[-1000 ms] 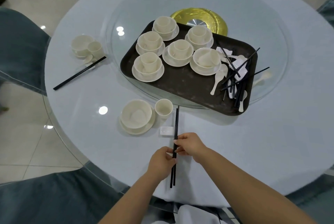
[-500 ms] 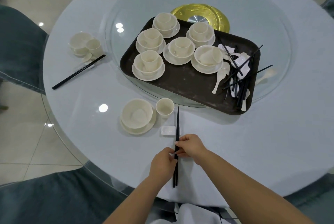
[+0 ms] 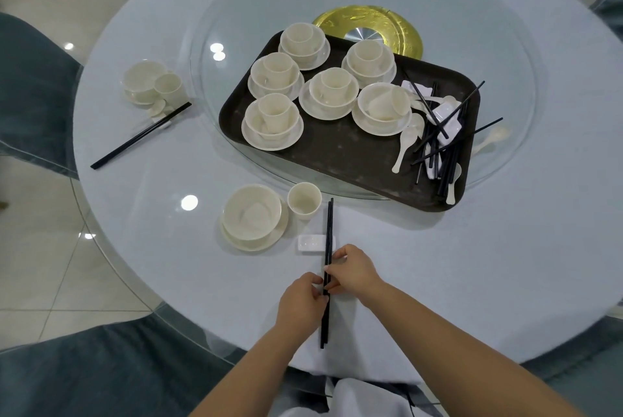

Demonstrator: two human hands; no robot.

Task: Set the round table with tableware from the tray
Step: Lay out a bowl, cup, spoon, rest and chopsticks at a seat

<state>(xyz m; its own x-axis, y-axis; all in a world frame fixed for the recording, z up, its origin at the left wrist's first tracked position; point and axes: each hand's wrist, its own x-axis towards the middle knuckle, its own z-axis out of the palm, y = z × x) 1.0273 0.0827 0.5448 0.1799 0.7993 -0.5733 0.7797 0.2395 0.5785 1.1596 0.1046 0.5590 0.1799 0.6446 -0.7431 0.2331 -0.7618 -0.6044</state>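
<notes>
Black chopsticks [image 3: 327, 248] lying across a white rectangular rest [image 3: 312, 243] near the table's near edge, middle hidden by pinching left hand [image 3: 301, 303] and right hand [image 3: 352, 271], glossy cream cup [image 3: 304, 200] beside, dark tray [image 3: 337, 147] farther.

A glossy glass top [image 3: 556, 153] is laid over the pale tablecloth [image 3: 438, 315]. The bowls [image 3: 251, 212] and cups [image 3: 304, 198] look like glazed cream ceramic. The tray [image 3: 337, 153] is finished in matt, scuffed brown.

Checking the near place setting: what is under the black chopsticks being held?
The white chopstick rest lies under the chopsticks, on the table. Both hands cover their middle.
</notes>
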